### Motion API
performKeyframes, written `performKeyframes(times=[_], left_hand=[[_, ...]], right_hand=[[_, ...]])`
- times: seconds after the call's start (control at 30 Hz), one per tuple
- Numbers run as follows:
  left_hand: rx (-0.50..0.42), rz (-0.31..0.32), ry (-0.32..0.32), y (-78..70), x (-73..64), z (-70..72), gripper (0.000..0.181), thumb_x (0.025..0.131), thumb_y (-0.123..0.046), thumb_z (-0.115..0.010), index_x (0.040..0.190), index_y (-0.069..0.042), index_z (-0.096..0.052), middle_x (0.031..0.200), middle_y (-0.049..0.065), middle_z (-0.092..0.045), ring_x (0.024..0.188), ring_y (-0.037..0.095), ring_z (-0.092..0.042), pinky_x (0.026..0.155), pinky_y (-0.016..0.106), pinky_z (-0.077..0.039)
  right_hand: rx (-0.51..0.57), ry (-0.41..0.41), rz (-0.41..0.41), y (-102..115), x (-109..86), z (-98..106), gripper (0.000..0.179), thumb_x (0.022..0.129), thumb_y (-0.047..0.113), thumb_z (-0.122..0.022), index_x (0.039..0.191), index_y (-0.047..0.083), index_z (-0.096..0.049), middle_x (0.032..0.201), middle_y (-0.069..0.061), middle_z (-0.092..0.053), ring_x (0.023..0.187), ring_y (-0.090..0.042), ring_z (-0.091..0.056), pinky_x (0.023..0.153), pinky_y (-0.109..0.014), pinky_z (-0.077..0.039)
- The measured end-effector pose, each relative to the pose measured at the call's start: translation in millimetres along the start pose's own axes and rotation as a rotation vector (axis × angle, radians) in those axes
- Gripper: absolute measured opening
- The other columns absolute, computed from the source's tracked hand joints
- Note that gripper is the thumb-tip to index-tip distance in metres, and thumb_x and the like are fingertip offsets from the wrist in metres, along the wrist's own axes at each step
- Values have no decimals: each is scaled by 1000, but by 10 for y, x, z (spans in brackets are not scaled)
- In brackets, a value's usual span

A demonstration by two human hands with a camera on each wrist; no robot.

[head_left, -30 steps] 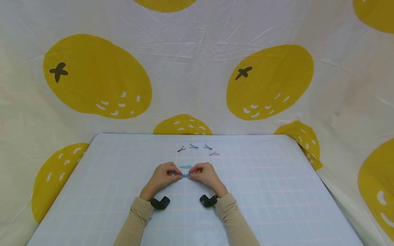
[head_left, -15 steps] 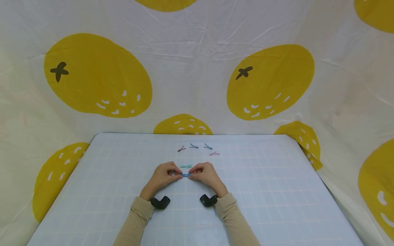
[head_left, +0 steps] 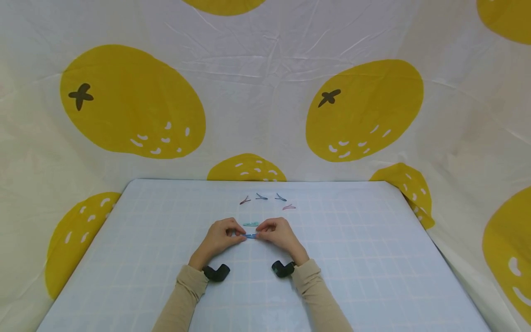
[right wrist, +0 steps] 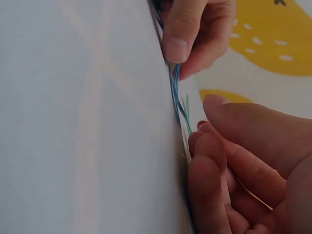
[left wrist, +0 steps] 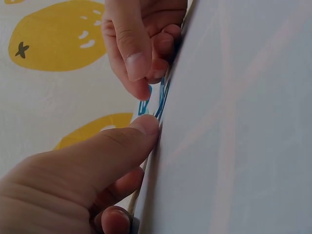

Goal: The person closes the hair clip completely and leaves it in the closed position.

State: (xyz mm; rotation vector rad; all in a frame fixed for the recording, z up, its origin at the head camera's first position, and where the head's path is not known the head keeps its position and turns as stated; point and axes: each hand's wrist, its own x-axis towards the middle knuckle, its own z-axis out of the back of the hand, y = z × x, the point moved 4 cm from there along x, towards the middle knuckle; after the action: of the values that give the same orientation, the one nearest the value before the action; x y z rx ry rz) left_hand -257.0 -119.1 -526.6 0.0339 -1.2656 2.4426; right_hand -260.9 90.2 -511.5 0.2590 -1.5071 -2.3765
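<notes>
A blue snap hair clip (head_left: 250,236) lies low over the table between the two hands. My left hand (head_left: 222,235) pinches its left end between thumb and fingers. At the other end my right hand (head_left: 279,234) has its thumb (right wrist: 217,105) lifted away from the fingers, which stay close to the clip's tip. The blue clip (right wrist: 177,92) shows edge-on in the right wrist view. Just behind it, a mint green hair clip (head_left: 250,224) lies flat on the table.
Farther back lie a dark red clip (head_left: 245,200), two dark blue clips (head_left: 261,196) with arms spread, and a pink clip (head_left: 289,207). The table (head_left: 352,258) has a pale checked cover. A fruit-print cloth (head_left: 257,101) hangs behind.
My right hand has shifted slightly right and drawn back from the blue hair clip's right end, so more of the clip shows. My left hand keeps its place.
</notes>
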Motion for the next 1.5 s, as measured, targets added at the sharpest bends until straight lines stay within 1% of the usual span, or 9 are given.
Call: performKeyframes(times=[0.27, 0.5, 0.73, 0.87, 1.0, 1.07, 1.13, 1.33, 1.5], left_hand=[[-55, 46, -4, -6, 21, 25, 9, 82, -25, -83, 89, -27, -77, 78, -9, -61, 69, 16, -51, 62, 28, -40], [-103, 63, 15, -90, 55, 65, 7, 84, -27, -81, 89, -26, -75, 79, -6, -63, 72, 19, -53, 65, 30, -43], [-89, 126, 28, -291, 131, 68, 6, 86, -25, -80, 87, -25, -74, 79, -4, -62, 73, 21, -53, 63, 31, -44], [-73, 114, 30, -415, 218, 49, 5, 85, -24, -80, 87, -22, -75, 78, -5, -62, 70, 19, -52, 59, 29, -44], [-69, 106, 1, -515, 310, 3, 6, 84, -22, -80, 86, -20, -75, 77, -6, -63, 68, 18, -51, 60, 28, -43], [-76, 114, -21, -561, 355, -29, 6, 84, -21, -80, 86, -18, -75, 77, -5, -63, 68, 18, -51, 61, 28, -43], [-83, 120, -44, -606, 400, -65, 6, 85, -19, -80, 86, -17, -75, 76, -5, -63, 68, 19, -51, 61, 28, -43], [-54, 108, -99, -721, 539, -204, 5, 86, -17, -79, 87, -14, -75, 76, -4, -63, 70, 18, -52, 63, 28, -45], [-35, 92, -146, -813, 622, -313, 7, 88, -13, -76, 92, -8, -76, 82, -2, -66, 73, 16, -53, 65, 28, -47]], right_hand=[[67, 21, -3, 15, 7, 42, 11, 89, 15, -75, 95, 5, -76, 75, -10, -69, 61, -18, -60, 59, -28, -52], [54, -12, -3, 72, 12, 129, 10, 91, 15, -72, 94, 6, -75, 72, -5, -67, 59, -16, -59, 58, -29, -52], [33, -74, 11, 113, 4, 263, 11, 93, 15, -69, 96, 5, -75, 78, -8, -69, 62, -17, -61, 60, -27, -51], [19, -120, 48, 146, 7, 351, 14, 94, 10, -68, 98, -1, -74, 78, -11, -69, 62, -17, -61, 59, -25, -50], [63, -165, 56, 206, -20, 442, 17, 95, 5, -65, 101, -9, -71, 82, -20, -68, 65, -30, -62, 61, -27, -52], [98, -194, 52, 235, -37, 493, 17, 95, 4, -65, 100, -11, -70, 83, -24, -68, 69, -39, -62, 62, -30, -53], [113, -237, 56, 243, -45, 541, 16, 94, 4, -66, 99, -11, -70, 83, -25, -68, 70, -42, -61, 62, -30, -53], [89, -425, 66, 86, -30, 672, 10, 93, 9, -69, 94, 1, -75, 84, -11, -72, 72, -22, -65, 62, -23, -51], [78, -546, 66, -35, -33, 787, 12, 94, 5, -66, 101, 3, -75, 96, -10, -73, 86, -21, -66, 73, -27, -53]])
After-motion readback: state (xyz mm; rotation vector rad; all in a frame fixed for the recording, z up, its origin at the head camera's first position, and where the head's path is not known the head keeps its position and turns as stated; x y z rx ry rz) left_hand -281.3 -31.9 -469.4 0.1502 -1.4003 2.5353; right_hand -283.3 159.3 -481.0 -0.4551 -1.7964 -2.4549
